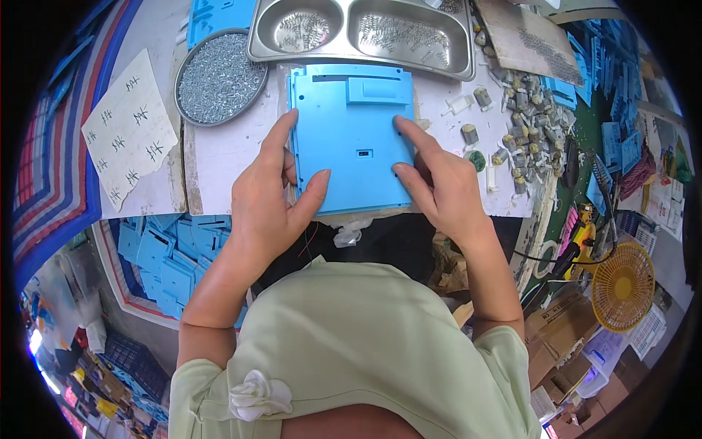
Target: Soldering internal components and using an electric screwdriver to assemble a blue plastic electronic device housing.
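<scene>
A square blue plastic panel (336,172) lies in front of me near the table's front edge, with a raised rectangular part at its upper right and a small slot near the middle. My left hand (269,186) grips its left edge, the thumb over the lower left of the face and the fingers along the side. On the opposite edge, my right hand (452,183) holds the panel with index finger and thumb resting on its face. The other right fingers are mostly hidden. The panel's underside cannot be seen.
Beyond the panel stands a metal tray (351,53) of small screws, beside a round dish (223,77) full of screws. Small motors (523,121) are heaped at the right. Paper (130,135) lies left; more blue panels (172,260) fill a container below. A yellow fan (621,287) stands right.
</scene>
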`<state>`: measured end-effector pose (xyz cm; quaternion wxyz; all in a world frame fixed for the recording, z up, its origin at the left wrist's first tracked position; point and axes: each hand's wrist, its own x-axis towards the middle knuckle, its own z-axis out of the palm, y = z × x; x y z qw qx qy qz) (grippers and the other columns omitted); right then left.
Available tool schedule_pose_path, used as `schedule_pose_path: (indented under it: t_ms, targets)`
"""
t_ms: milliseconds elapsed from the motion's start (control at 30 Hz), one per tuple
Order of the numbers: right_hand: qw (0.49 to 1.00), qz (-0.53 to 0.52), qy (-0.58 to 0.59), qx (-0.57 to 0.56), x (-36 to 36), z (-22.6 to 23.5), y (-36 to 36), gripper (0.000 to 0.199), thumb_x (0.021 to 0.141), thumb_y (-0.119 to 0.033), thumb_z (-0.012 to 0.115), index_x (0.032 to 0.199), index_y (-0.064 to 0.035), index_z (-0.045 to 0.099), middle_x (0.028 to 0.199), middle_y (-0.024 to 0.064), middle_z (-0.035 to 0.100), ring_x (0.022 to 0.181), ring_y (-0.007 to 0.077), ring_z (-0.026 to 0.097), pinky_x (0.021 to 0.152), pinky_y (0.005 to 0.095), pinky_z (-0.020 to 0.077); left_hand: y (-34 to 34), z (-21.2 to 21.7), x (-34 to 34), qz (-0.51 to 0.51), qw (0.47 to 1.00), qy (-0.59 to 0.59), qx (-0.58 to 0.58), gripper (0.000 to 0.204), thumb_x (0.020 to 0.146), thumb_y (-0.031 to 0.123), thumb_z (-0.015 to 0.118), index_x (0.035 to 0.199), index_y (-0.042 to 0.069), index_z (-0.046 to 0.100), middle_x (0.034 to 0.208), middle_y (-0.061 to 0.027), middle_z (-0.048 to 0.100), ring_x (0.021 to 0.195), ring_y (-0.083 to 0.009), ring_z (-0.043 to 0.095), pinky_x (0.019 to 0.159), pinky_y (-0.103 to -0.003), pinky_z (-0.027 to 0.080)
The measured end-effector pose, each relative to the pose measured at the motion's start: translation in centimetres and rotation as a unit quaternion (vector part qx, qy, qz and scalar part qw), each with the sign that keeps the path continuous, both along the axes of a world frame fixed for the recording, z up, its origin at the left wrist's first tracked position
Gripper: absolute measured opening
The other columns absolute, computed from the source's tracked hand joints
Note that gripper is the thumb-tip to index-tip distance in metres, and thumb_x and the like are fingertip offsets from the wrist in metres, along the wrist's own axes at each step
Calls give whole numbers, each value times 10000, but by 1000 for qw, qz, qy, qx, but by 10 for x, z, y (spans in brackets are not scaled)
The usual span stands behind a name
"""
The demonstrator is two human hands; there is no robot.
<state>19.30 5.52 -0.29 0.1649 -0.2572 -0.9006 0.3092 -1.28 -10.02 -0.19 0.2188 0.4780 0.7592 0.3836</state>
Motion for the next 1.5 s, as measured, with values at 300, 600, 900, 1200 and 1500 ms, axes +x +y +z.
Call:
schedule_pose_path:
  t_ms: [300, 600, 900, 1200, 1500]
  targets:
    - [993, -39, 17, -114, 5, 1, -3, 577, 900, -122, 746, 1441, -33, 567, 681, 117, 603, 565, 272, 581, 578, 372, 484, -6, -1, 1, 20, 999, -43, 5, 684, 864, 130, 788, 1462, -31, 498, 662, -11, 459, 555, -109, 425, 522, -265, 390]
    - [999, 31, 6, 42, -3, -1, -3, 529, 927, -153, 718, 1423, -33, 580, 743, 137, 665, 611, 299, 638, 574, 405, 510, -22, -18, 7, 24, 999, -24, 38, 598, 882, 72, 765, 1433, -23, 553, 640, -2, 453, 534, -94, 406, 509, -256, 374]
    - [979, 55, -161, 109, -16, 37, 6, 445, 933, -234, 716, 1356, -105, 661, 621, 126, 647, 543, 329, 642, 531, 430, 501, -25, -3, -20, -10, 994, -107, -33, 481, 883, 100, 777, 1343, 21, 662, 646, -19, 519, 559, -95, 462, 543, -251, 394]
    - [966, 90, -182, 158, -32, 58, 10, 438, 894, -228, 740, 1283, -38, 673, 679, 109, 667, 595, 304, 667, 552, 413, 515, 7, 11, -92, 26, 995, 23, 96, 178, 881, 162, 786, 844, 20, 686, 775, -75, 635, 697, -167, 585, 636, -308, 466]
    - [951, 106, -233, 173, -36, 53, 4, 464, 890, -222, 733, 1259, 47, 651, 656, 120, 650, 562, 298, 660, 518, 412, 518, 5, -16, -24, -88, 993, 83, 13, 249, 926, 203, 709, 831, 31, 556, 799, -142, 565, 712, -364, 583, 631, -451, 476]
